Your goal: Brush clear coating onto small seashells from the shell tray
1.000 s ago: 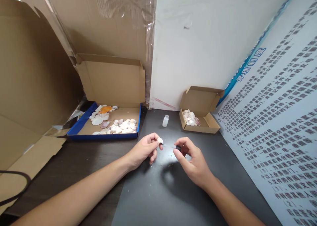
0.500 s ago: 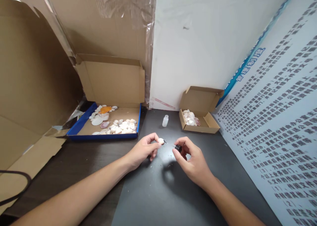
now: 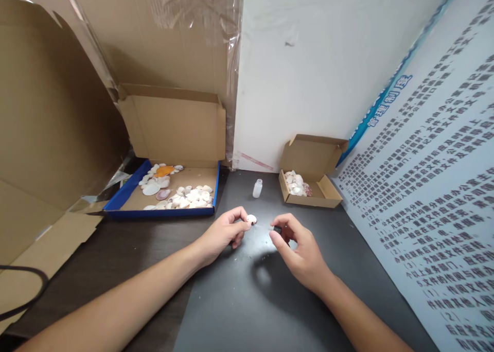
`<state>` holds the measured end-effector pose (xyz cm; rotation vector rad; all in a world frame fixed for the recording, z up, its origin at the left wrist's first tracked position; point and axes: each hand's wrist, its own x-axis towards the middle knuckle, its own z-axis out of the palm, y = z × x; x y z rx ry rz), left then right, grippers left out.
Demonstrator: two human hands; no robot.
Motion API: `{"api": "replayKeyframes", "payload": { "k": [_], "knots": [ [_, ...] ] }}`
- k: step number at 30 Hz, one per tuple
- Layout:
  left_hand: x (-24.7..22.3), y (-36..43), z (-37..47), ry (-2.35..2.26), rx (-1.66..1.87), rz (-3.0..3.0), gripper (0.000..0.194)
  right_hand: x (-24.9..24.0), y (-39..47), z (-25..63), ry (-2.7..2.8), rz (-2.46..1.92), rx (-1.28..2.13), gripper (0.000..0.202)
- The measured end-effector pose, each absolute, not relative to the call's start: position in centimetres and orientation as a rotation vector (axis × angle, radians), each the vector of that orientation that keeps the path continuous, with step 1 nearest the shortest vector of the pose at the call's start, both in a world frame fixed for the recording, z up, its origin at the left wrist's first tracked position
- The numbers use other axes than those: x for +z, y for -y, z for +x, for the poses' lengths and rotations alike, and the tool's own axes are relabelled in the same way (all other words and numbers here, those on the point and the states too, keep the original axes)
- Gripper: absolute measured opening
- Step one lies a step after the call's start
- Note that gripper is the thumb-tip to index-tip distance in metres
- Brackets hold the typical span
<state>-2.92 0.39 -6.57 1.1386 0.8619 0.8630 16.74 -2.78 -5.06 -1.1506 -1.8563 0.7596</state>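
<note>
Shell [image 3: 252, 219], small and white with dark bits on its lower edge, is up in the left hand [image 3: 242, 225], over the middle of the grey mat [image 3: 231, 300]. The left hand's thumb and finger are pinched shut on its left side. The right hand [image 3: 275, 227] is across from it, with a gap between the two hands. Its thumb and fingers are bent round a small black cap [image 3: 277, 230], partly hidden by them.

A little bottle [image 3: 257, 189] stands up near the back edge of the mat. The open blue box [image 3: 162, 212] is at the back left of the tabletop [image 3: 127, 259], with lots of shells [image 3: 193, 197] and an orange piece [image 3: 164, 171] inside. Near the mat's back right corner is an open brown box [image 3: 312, 201], with white shells [image 3: 296, 183] in its left part.
</note>
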Motion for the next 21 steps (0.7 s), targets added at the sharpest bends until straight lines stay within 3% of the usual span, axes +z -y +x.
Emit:
{"api": "replayKeyframes", "payload": {
  "k": [21],
  "knots": [
    [-6.33,-0.35,-2.85,-0.863,0.866,1.113,0.018,-4.82,2.83,16.85,1.860,-1.156,0.732,0.007]
  ]
}}
